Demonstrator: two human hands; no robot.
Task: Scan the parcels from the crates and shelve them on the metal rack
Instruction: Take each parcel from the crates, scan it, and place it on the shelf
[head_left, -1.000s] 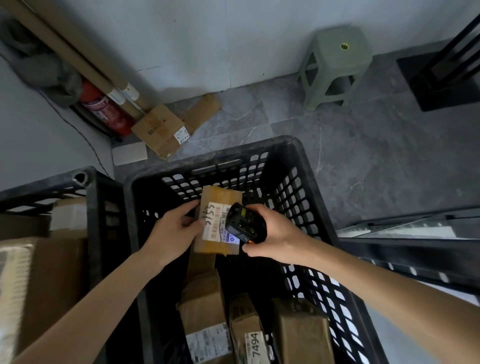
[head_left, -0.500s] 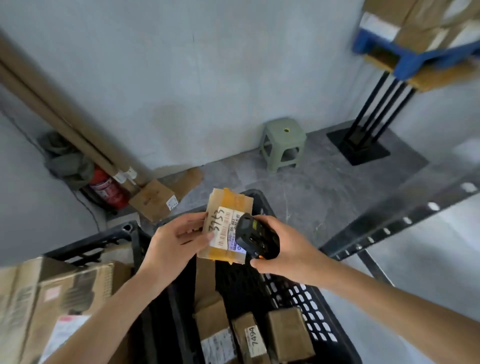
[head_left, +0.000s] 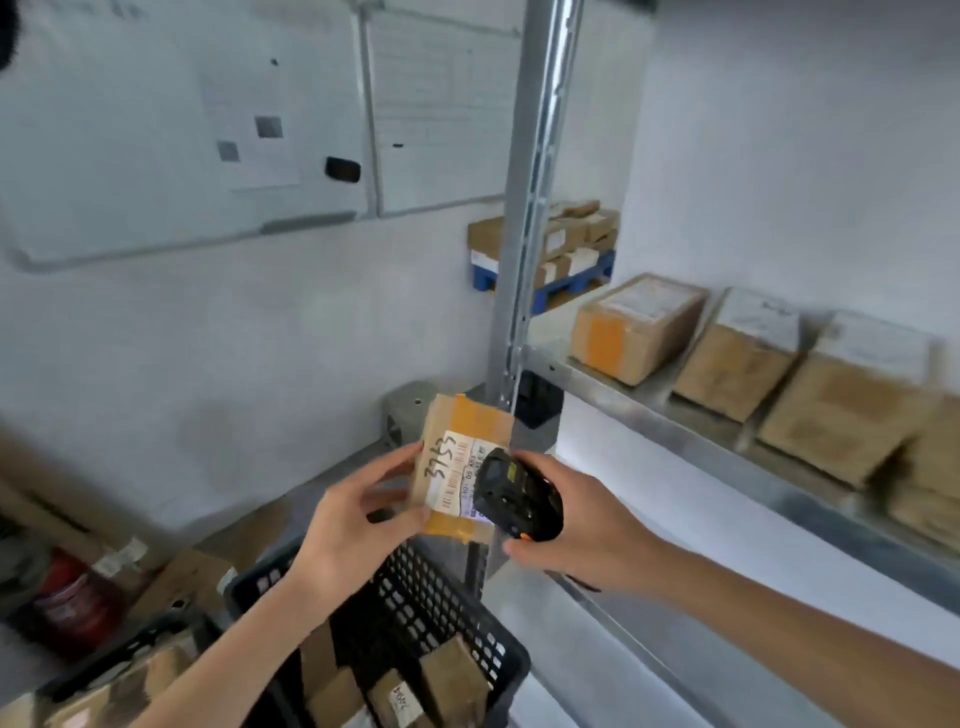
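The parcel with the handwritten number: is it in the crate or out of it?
Out. The left hand holds the parcel in the air above the black crate.

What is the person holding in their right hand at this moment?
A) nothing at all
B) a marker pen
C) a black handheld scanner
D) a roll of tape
C: the right hand grips a black handheld scanner held against the label of the small parcel, which the left hand holds up above the black crate.
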